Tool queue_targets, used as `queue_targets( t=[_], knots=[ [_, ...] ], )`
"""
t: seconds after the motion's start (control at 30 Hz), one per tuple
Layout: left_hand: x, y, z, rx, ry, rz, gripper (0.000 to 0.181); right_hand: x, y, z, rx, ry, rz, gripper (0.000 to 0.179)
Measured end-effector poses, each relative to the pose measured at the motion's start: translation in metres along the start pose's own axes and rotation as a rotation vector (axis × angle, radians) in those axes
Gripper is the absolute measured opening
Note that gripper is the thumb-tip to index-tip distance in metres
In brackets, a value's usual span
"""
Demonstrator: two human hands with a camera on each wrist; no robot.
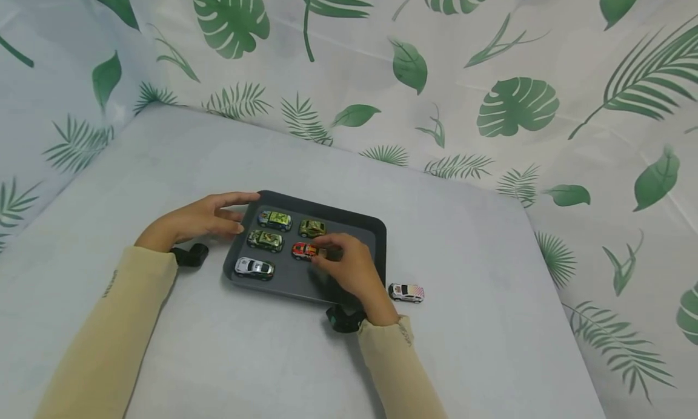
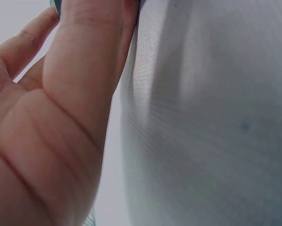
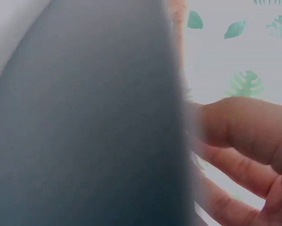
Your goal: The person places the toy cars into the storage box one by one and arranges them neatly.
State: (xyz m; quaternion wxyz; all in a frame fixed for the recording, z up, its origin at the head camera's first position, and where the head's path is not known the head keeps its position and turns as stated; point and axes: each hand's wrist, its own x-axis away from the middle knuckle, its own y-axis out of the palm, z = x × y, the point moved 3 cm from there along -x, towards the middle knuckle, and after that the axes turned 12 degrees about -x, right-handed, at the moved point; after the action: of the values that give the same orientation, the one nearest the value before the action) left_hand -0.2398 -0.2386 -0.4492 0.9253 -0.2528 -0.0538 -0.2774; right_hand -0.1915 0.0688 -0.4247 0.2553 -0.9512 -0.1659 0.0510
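Note:
A dark grey rectangular tray [image 1: 327, 209] lies on the table with several toy cars in it. My right hand [image 1: 351, 270] reaches over its right side and pinches a red toy car [image 1: 302, 250] between thumb and fingers. Its front end is partly covered by the fingertips. My left hand [image 1: 193, 221] is at the tray's left side, fingers extended, touching the rim near the far left corner. In the left wrist view the left hand [image 2: 70, 113] fills the left half. The tray's outer side [image 3: 98, 117] blocks much of the right wrist view, beside the right hand [image 3: 244, 141].
Inside the tray, a silver car [image 1: 254, 269], a green camouflage car [image 1: 265, 241] and a blue-yellow car [image 1: 275, 220] form a left column. A gold-green car [image 1: 312, 228] sits behind the red one. Outside, a white-pink car [image 1: 406, 293] stands right of the tray.

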Motion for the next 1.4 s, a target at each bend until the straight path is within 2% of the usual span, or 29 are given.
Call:
queue_targets(
  t=[0.3,0.53,0.67,1.03,1.4],
  knots=[
    [0.003,-0.001,0.001,-0.001,0.001,0.002,0.082,0.006,-0.010,0.003,-0.085,-0.021,-0.072,0.031],
    [0.002,0.000,0.000,0.004,0.003,0.004,0.082,0.013,-0.015,0.010,-0.216,-0.061,-0.207,0.033],
    [0.003,-0.001,-0.001,0.004,0.007,0.002,0.083,0.017,-0.018,0.015,-0.277,-0.061,-0.249,0.034],
    [0.000,-0.001,-0.002,-0.010,0.010,0.007,0.082,0.027,-0.029,0.022,-0.315,-0.024,-0.238,0.035],
    [0.000,0.000,-0.002,-0.013,0.014,0.017,0.083,0.038,-0.046,0.024,-0.328,-0.045,-0.219,0.034]
  ],
)
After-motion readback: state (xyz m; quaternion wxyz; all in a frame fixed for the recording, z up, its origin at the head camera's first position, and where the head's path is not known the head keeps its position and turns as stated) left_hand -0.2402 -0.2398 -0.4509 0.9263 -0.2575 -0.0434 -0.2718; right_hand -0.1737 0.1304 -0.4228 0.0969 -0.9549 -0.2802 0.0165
